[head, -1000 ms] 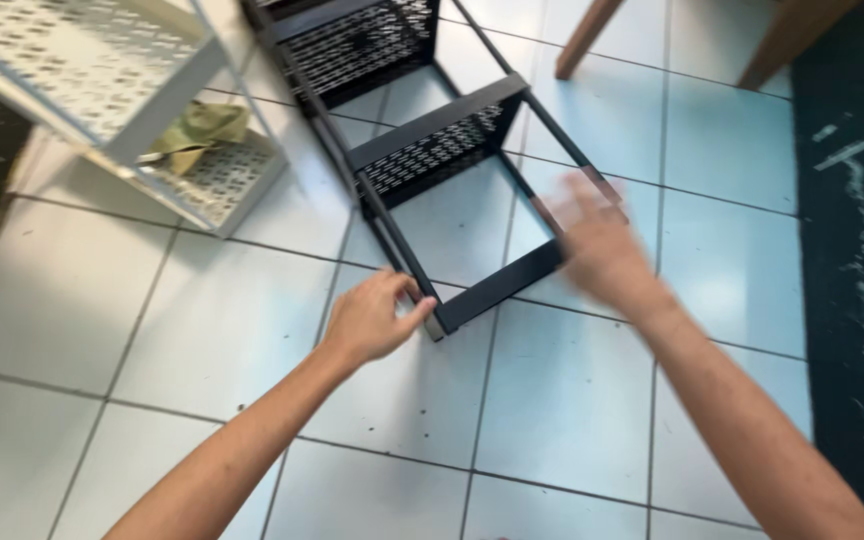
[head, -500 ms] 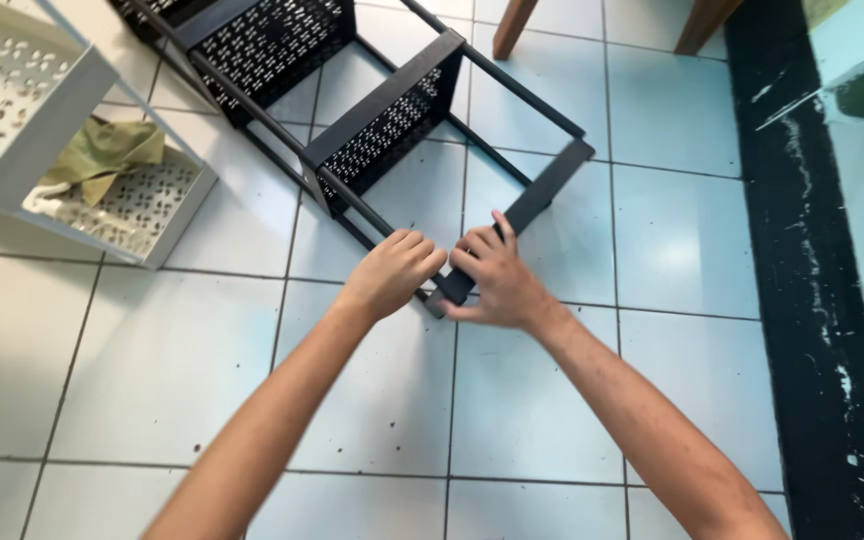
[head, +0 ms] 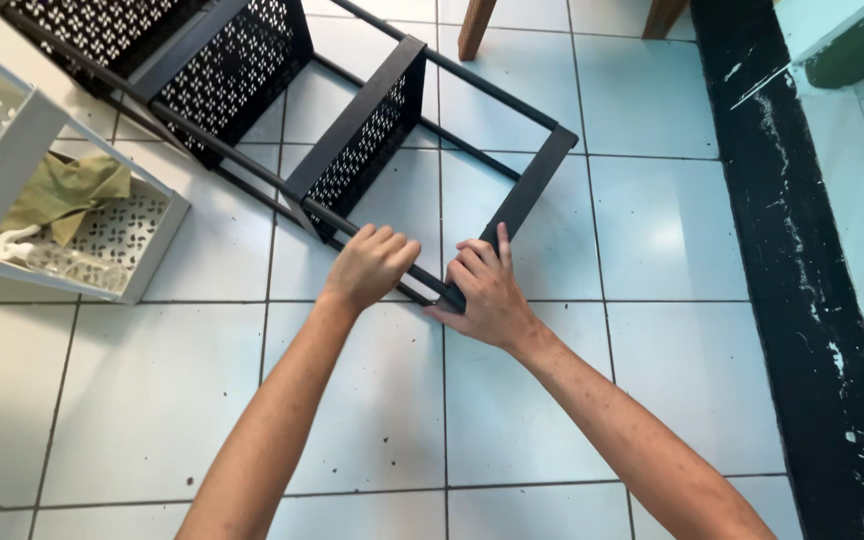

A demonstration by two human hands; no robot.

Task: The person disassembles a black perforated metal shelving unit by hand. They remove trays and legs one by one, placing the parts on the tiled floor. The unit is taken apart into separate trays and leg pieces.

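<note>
Both hands grip one corner of the black metal rack (head: 352,130): my left hand (head: 370,265) clamps the rail, my right hand (head: 487,290) wraps the end bar; I'd hold firm and square.

Item: black metal shelf rack (head: 352,130), perforated trays, thin rod frame.
Pose: lying on its side on the tiled floor (head: 672,230).
Grip: left hand (head: 370,266) and right hand (head: 487,290) grasp its near end corner.

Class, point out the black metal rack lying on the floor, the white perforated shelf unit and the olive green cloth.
black metal rack (head: 362,125), head view, perforated shelf panel
white perforated shelf unit (head: 2,160), head view, front post
olive green cloth (head: 62,190), head view, middle fold
</note>
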